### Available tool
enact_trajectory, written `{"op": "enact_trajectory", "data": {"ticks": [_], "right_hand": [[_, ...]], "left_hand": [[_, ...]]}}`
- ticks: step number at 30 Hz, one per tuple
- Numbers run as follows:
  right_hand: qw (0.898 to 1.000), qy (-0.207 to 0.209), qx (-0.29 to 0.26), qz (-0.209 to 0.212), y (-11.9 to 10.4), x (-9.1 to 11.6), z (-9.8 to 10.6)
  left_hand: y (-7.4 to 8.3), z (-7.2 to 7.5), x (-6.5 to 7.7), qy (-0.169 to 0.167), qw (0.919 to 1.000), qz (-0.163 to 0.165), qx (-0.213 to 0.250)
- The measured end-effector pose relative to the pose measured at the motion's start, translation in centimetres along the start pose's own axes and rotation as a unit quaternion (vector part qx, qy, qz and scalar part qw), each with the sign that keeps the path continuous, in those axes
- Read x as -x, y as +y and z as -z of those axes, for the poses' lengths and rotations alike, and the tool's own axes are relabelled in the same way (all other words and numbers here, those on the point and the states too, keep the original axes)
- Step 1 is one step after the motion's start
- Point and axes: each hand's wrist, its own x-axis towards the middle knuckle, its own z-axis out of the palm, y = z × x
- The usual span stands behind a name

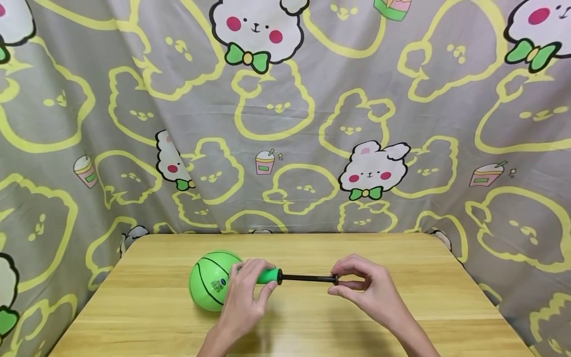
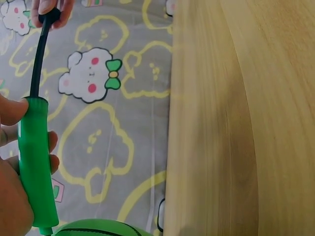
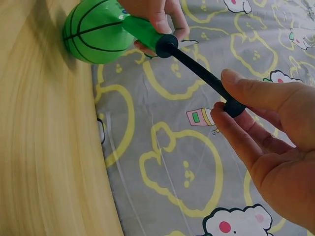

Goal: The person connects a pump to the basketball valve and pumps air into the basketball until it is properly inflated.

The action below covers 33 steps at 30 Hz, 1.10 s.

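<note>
A green ball (image 1: 209, 282) with black seam lines sits on the left part of the table. My left hand (image 1: 246, 292) grips the green barrel of a small hand pump (image 2: 37, 162), whose lower end is right at the ball in the left wrist view. From the barrel's other end a black rod (image 1: 308, 278) is drawn well out toward the right. My right hand (image 1: 368, 282) pinches the black knob (image 3: 234, 107) at the rod's end between thumb and fingers. In the head view the left hand hides part of the ball and barrel.
The wooden table (image 1: 424, 317) stretches below both hands. Behind it and along both sides hangs a grey curtain (image 1: 294, 124) printed with yellow outlines, white cartoon animals and pink cups, close to the table's back edge.
</note>
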Motion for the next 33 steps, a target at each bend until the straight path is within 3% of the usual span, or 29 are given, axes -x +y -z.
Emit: {"op": "enact_trajectory", "data": {"ticks": [12, 22, 33], "right_hand": [[0.999, 0.026, 0.005, 0.018, 0.5, 0.1, -1.0], [0.999, 0.045, -0.006, 0.01, 0.8, 0.2, -2.9], [0.999, 0.047, -0.01, 0.016, 1.7, 0.3, -5.0]], "left_hand": [[0.4, -0.5, 0.0, 0.0, 0.9999, -0.002, 0.012], [1.0, -0.9, 0.3, -0.011, 0.9997, 0.002, 0.023], [1.9, -1.5, 0.6, -0.022, 0.9992, -0.014, 0.032]]}}
